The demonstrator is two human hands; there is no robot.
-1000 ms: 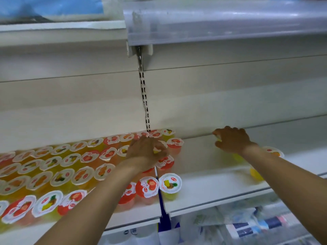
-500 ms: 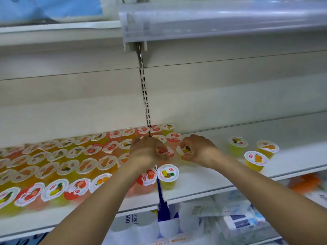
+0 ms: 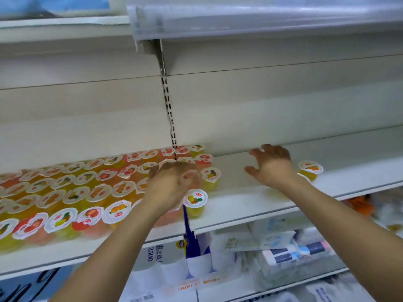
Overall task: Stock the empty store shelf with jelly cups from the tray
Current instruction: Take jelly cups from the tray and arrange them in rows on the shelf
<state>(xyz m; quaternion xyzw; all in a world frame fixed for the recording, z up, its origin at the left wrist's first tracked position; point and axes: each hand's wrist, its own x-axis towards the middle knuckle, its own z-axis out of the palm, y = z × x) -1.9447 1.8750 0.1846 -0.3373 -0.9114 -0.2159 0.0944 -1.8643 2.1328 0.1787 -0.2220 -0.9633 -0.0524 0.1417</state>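
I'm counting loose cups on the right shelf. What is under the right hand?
Under the right hand only a white lid edge shows at the wrist, with a yellow blur below. That cup's body is covered. An orange cup stands beside it.

head view | faces forward, slightly down | close to shelf (image 3: 250, 205)

White plastic-wrapped tissue packs (image 3: 281, 253) are lying on the lower shelf; a clear plastic price rail (image 3: 261, 20) is running overhead, above a slotted metal upright (image 3: 169, 110).
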